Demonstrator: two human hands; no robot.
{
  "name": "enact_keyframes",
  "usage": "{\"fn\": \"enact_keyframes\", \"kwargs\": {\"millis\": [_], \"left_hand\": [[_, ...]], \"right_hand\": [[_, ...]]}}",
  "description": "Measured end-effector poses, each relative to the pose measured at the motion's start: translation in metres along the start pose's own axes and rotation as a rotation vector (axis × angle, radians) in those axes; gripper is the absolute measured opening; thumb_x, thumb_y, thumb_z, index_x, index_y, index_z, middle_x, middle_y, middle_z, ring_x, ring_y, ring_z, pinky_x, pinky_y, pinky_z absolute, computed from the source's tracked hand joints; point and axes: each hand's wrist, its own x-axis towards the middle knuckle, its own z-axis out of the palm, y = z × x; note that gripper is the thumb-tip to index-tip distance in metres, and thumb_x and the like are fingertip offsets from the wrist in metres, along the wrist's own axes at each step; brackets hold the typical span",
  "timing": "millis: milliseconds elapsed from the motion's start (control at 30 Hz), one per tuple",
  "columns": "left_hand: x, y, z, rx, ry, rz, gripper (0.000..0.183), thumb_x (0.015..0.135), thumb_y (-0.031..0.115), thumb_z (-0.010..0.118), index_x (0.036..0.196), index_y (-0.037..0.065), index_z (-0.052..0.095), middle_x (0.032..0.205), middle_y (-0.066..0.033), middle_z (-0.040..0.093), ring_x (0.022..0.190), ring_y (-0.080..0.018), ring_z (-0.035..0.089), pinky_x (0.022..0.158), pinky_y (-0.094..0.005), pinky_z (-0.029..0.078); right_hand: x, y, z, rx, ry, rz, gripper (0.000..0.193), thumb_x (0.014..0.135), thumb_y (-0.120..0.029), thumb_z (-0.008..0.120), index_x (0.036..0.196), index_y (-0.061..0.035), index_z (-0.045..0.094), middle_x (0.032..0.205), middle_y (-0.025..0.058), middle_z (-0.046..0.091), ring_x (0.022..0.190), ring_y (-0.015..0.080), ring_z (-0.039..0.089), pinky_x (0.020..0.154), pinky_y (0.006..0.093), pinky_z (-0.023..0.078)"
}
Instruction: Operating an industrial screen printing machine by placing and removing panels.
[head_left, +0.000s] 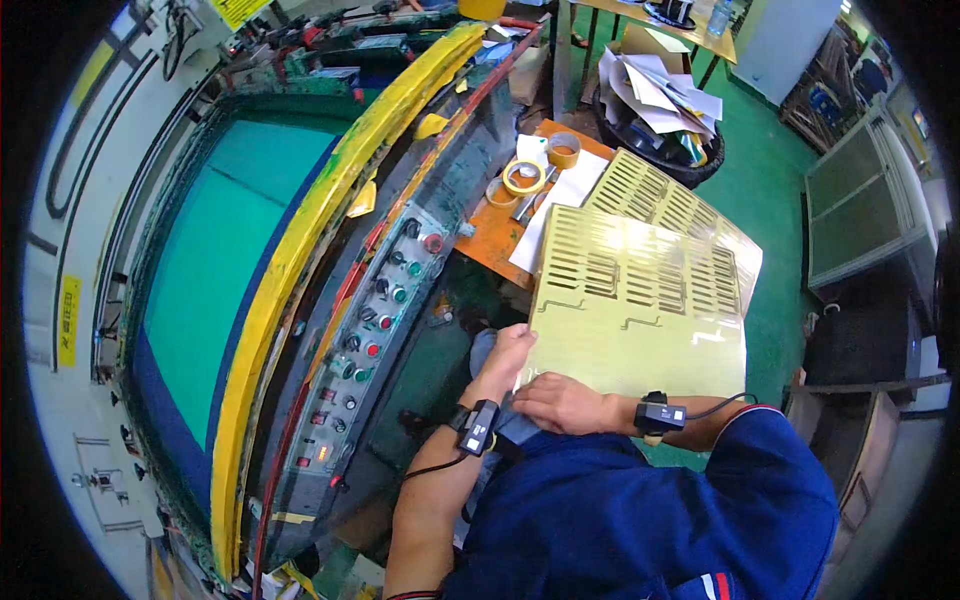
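A pale yellow sheet (640, 345) with rows of dark slot shapes lies tilted in front of me. My left hand (507, 358) is closed on its left edge, the thumb up along the border. Lower down, by the near left corner, my right hand (563, 402) bends across my body with its fingers curled together on the same sheet. A second patterned sheet (655, 190) shows from under the first, toward the back. What lies beneath my fingers is partly hidden. Each wrist carries a small black device on a strap.
To the left stands a large printing machine with a yellow bar (290, 255), a green screen (225, 260) and a button panel (375, 310). Tape rolls (524, 177) sit on an orange table (490, 238). Behind is a bin (690, 172) of papers; framed panels (865, 205) stand right.
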Motion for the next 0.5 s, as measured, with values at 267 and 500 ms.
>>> {"fn": "enact_keyframes", "kwargs": {"millis": [267,500], "left_hand": [[-0.049,0.029,0.024,0.445,0.379,0.461,0.021,0.094,0.008,0.055,0.106,-0.007,0.063,0.091,-0.0056,0.068,0.082,-0.0092,0.061,0.073,-0.0252,0.048],[-0.186,0.052,-0.007,0.296,0.489,0.661,0.020,0.095,0.005,0.054,0.110,-0.007,0.060,0.096,-0.0063,0.067,0.087,-0.0095,0.061,0.078,-0.0248,0.050]], "right_hand": [[-0.184,0.087,-0.089,-0.541,0.879,0.912,0.051,0.086,-0.014,0.061,0.132,0.0029,0.048,0.134,0.0225,0.049,0.126,0.0371,0.044,0.109,0.0438,0.032],[-0.250,0.096,-0.072,0.818,1.170,1.309,0.061,0.101,-0.048,0.033,0.138,-0.0010,0.046,0.142,0.0119,0.047,0.124,0.0246,0.048,0.109,0.0382,0.031]]}}
